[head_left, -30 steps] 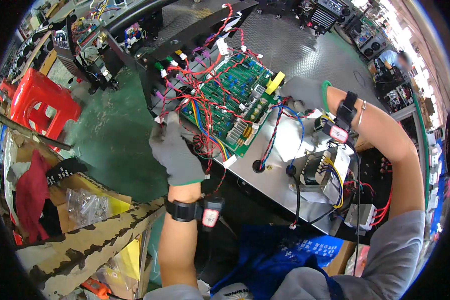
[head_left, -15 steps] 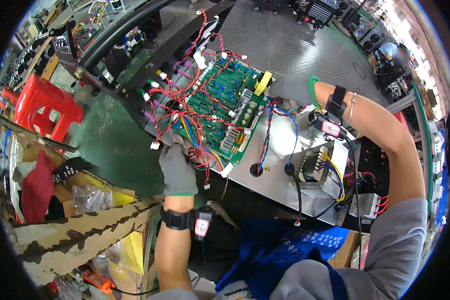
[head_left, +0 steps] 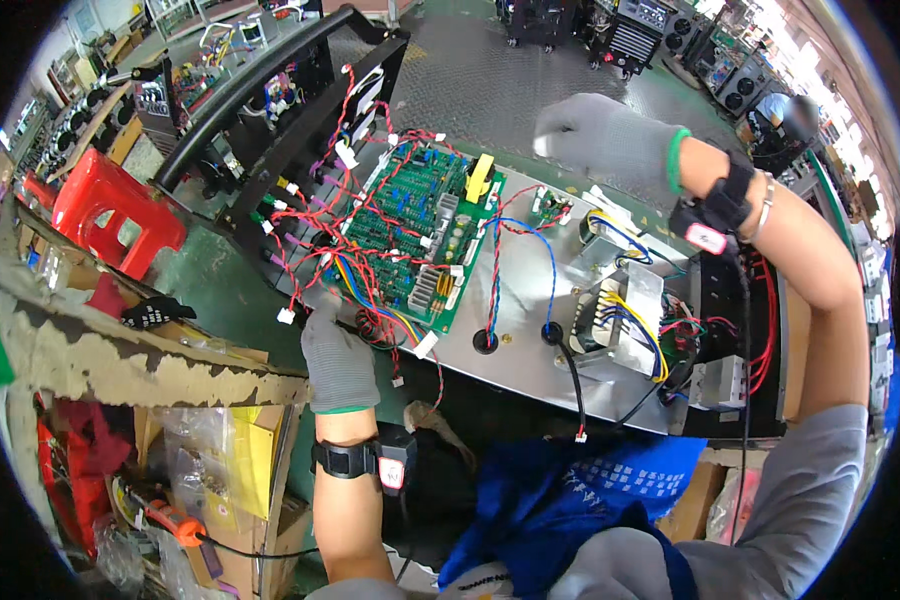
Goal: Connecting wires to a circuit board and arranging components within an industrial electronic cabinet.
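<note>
A metal chassis panel lies before me with a green circuit board on its left half. Red wires with white plugs tangle over that board. My left hand, in a grey glove, touches the panel's near left edge beside a wire-wound ring; its fingertips are hidden at the wires. Above the panel's far side hangs my right hand, also gloved, apart from everything. Its fingers point left and are smeared, with nothing visible in them. Beneath it sits a small green board.
Two transformers and a grey terminal block occupy the panel's right. A black handle bar rises at the far left. A red stool stands left, above a worn bench edge. Another person is at far right.
My right hand has lifted off the board's right side, uncovering the small green board. The chassis appears further left in view; my left hand stays at its edge.
</note>
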